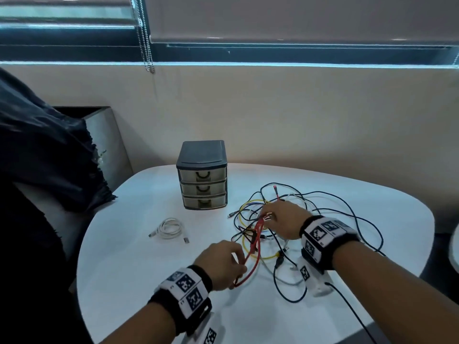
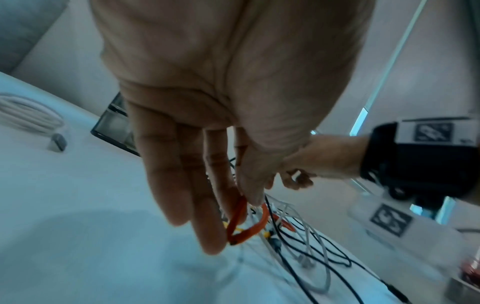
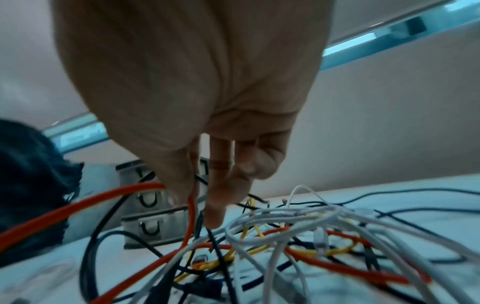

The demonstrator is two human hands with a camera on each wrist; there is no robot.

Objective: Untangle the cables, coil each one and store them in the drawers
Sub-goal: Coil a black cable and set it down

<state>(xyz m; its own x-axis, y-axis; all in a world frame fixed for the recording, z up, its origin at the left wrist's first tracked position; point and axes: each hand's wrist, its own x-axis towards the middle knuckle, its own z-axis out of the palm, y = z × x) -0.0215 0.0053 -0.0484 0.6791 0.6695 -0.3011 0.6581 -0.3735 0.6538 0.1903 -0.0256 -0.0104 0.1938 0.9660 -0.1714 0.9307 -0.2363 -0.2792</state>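
Overhead, the head view lays out the whole white table (image 1: 149,281): the three-drawer unit (image 1: 202,175) stands at about 11 o'clock from the tangle of cables (image 1: 298,219), all three drawers pushed in, and one white cable (image 1: 170,228) already lies coiled alone at 9 o'clock from the tangle, well apart from it. Neither wrist view gives that layout. From above, the red cable (image 1: 255,247) runs as a doubled strand, its long axis from the left hand (image 1: 221,264) at 7 o'clock up to the right hand (image 1: 280,219) at 1 o'clock, lifted above the other cables between the two hands.

What the head view hides, the left wrist view shows: the thumb and a fingertip pinch the folded end of the red cable (image 2: 242,222), the bend pointing down toward the table, while the remaining fingers (image 2: 166,174) stretch out straight and together. Only the right wrist view shows the right hand's grip from below: thumb and forefinger close on the red cable (image 3: 78,207) where it arcs away to 9 o'clock, with the other fingers (image 3: 218,185) hanging toward the tangle of white, yellow, black and red strands.
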